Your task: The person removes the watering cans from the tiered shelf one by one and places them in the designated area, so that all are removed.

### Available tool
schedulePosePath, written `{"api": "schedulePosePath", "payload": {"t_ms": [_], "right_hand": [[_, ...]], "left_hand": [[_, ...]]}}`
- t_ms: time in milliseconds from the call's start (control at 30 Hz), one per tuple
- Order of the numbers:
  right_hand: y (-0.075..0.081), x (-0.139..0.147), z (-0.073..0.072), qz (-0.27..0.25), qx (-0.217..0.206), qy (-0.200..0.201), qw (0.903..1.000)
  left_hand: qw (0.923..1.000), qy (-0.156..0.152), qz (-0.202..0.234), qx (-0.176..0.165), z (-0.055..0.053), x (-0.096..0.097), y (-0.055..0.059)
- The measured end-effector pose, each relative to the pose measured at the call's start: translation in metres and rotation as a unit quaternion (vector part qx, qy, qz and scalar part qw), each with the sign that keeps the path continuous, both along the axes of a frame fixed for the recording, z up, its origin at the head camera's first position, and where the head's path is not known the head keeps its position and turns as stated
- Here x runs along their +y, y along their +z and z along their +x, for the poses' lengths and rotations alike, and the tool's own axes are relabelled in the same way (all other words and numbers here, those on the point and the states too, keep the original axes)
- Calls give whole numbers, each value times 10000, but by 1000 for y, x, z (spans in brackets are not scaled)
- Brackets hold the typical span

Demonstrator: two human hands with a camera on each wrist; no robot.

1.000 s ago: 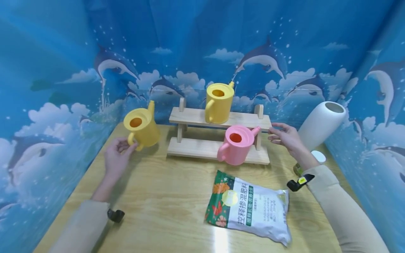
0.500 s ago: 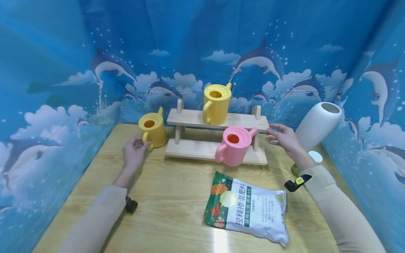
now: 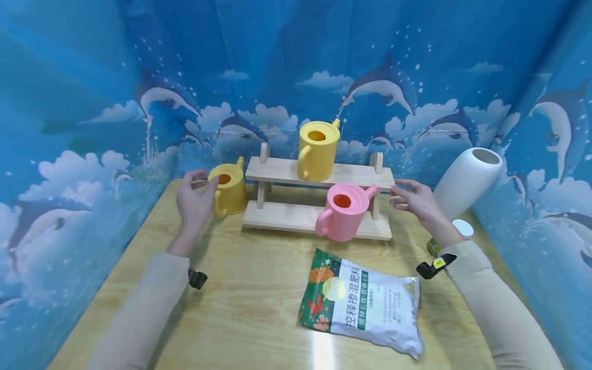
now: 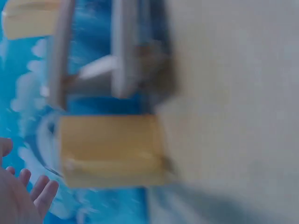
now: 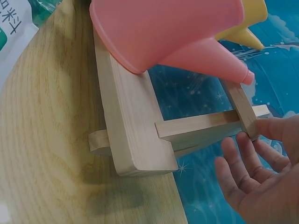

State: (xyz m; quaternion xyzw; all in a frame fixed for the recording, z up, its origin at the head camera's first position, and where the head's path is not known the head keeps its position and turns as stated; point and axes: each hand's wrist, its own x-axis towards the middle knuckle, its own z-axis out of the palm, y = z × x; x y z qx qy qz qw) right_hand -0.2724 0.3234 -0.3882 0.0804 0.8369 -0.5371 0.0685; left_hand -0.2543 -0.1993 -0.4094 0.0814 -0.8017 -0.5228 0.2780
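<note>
A yellow watering can (image 3: 233, 192) stands on the table just left of a two-tier wooden shelf rack (image 3: 277, 216). My left hand (image 3: 193, 198) is at its left side near the rim, fingers loosely bent; in the left wrist view that hand (image 4: 23, 198) shows apart from the can's blurred body (image 4: 112, 151). A second yellow watering can (image 3: 319, 154) is on the upper board, and a pink watering can (image 3: 344, 216) rests on the lower one. With thumb and fingers, my right hand (image 3: 418, 203) pinches the right end of the upper board (image 5: 245, 109).
A printed bag (image 3: 365, 306) lies flat on the table in front of the rack. To the right stand a tall white vase (image 3: 469, 182) and a small jar with a white lid (image 3: 464, 228), partly behind my right wrist. A blue dolphin-print curtain (image 3: 287, 61) surrounds the table.
My left hand slid the yellow watering can right, toward the rack, by its handle. It has since let go of the handle and risen to rim height. My right hand stays at the board.
</note>
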Motion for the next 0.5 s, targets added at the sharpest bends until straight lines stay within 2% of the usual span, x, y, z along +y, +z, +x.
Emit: {"api": "schedulePosePath", "payload": {"t_ms": [100, 267, 367, 500], "right_hand": [[1, -1, -1, 2, -21, 10, 10000], [2, -2, -1, -32, -55, 21, 10000], [2, -3, 0, -78, -55, 4, 10000], [2, -3, 2, -58, -14, 2, 10000]], "left_hand": [[9992, -225, -111, 300, -7, 18, 23], [9936, -962, 13, 597, -13, 61, 49], [9877, -1478, 123, 491, -15, 91, 60], [9787, -2048, 114, 51, -18, 125, 65]]}}
